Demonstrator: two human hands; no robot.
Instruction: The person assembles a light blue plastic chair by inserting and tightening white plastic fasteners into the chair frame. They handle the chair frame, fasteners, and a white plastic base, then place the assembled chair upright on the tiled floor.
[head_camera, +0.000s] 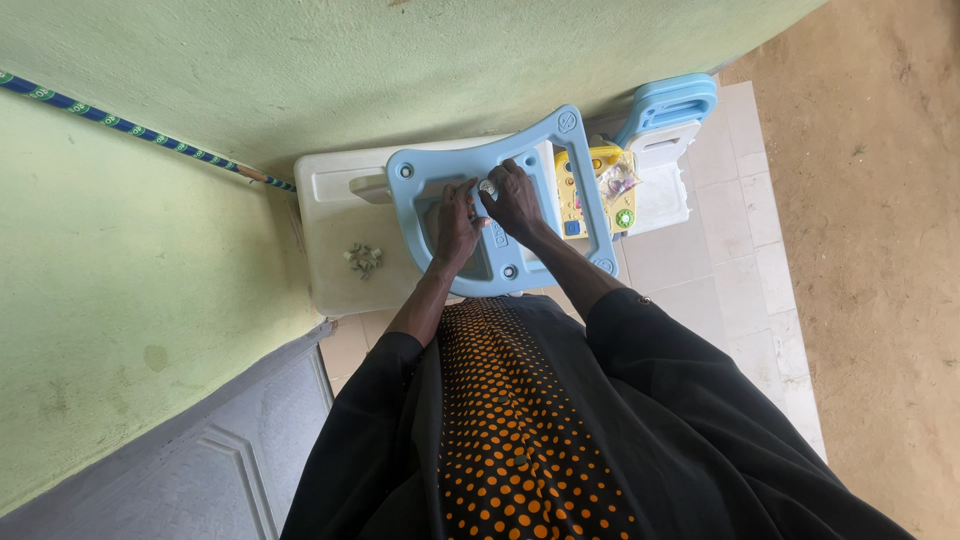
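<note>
A light blue plastic panel (560, 160) with round bolt holes lies on a white plastic board (330, 230). My left hand (455, 228) rests flat on the panel's middle. My right hand (513, 200) is just beside it, fingers pinched around a small white round piece (487, 186) on the panel. A yellow toy console (590, 190) with coloured buttons sits under the panel's right bar.
A small heap of pale fasteners (363, 258) lies on the white board to the left. Another blue and white part (668, 118) stands at the right by the green wall. A striped stick (140, 130) leans along the wall. Tiles and sandy ground lie to the right.
</note>
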